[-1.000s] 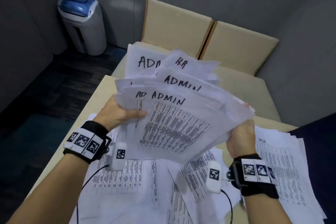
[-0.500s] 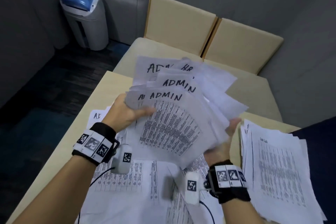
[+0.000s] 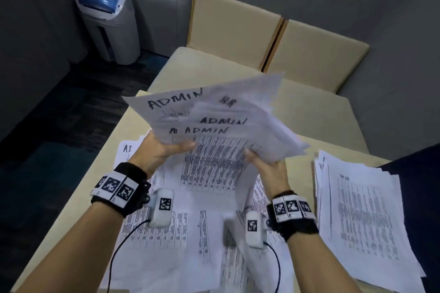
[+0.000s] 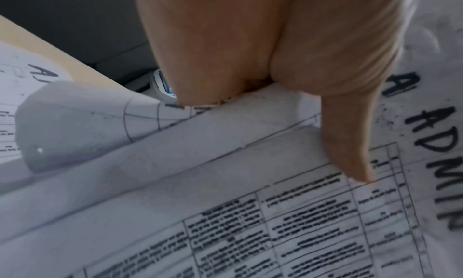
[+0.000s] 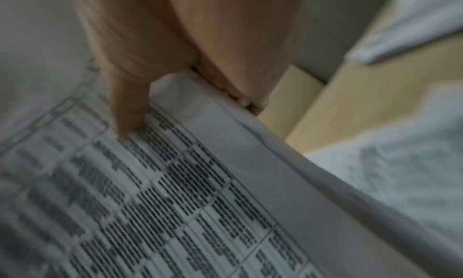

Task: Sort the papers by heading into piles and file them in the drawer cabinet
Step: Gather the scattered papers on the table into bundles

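Note:
A thick, fanned stack of papers (image 3: 221,126) is held up above the table, with handwritten headings ADMIN and HR showing. My left hand (image 3: 164,150) grips its left edge, thumb on top of the front sheet (image 4: 300,213). My right hand (image 3: 266,162) grips the stack's right lower edge, thumb pressed on the printed table (image 5: 175,193). The fingers of both hands are hidden behind the sheets. More printed sheets (image 3: 171,233) lie loose on the table under my hands. A separate pile of papers (image 3: 364,216) lies at the right.
The beige table (image 3: 78,202) has its left edge near my left forearm. Behind it stands a beige bench (image 3: 316,107) with two back cushions. A grey and blue bin (image 3: 109,19) stands on the dark floor at the back left. Grey walls close in behind and right.
My right hand let go of the stack's right edge, dropped and moved left, and now grips it nearer the middle. The stack has tilted flatter, its top edge swung away from me.

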{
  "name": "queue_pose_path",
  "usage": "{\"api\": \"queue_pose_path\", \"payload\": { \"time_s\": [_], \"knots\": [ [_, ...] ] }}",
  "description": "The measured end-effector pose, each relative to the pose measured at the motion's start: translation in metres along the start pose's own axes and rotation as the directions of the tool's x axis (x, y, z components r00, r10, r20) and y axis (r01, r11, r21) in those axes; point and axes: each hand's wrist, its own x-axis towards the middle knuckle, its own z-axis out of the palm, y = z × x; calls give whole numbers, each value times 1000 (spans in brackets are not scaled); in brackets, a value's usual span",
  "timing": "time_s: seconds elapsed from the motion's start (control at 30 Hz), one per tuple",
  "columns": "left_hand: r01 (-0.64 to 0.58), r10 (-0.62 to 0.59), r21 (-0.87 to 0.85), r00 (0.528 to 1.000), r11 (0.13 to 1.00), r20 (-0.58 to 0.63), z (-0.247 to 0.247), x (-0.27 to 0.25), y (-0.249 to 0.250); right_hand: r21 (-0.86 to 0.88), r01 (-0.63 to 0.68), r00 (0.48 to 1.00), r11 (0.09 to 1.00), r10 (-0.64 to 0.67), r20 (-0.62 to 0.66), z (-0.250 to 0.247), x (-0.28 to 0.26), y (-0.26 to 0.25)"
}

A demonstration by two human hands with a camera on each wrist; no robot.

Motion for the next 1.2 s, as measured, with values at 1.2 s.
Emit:
{"api": "queue_pose_path", "payload": {
  "time_s": [1.2],
  "knots": [
    [-625,677,638,705,450,212,39,31,113,167,39,997,985,-49,57,6,7,-3]
  ]
}}
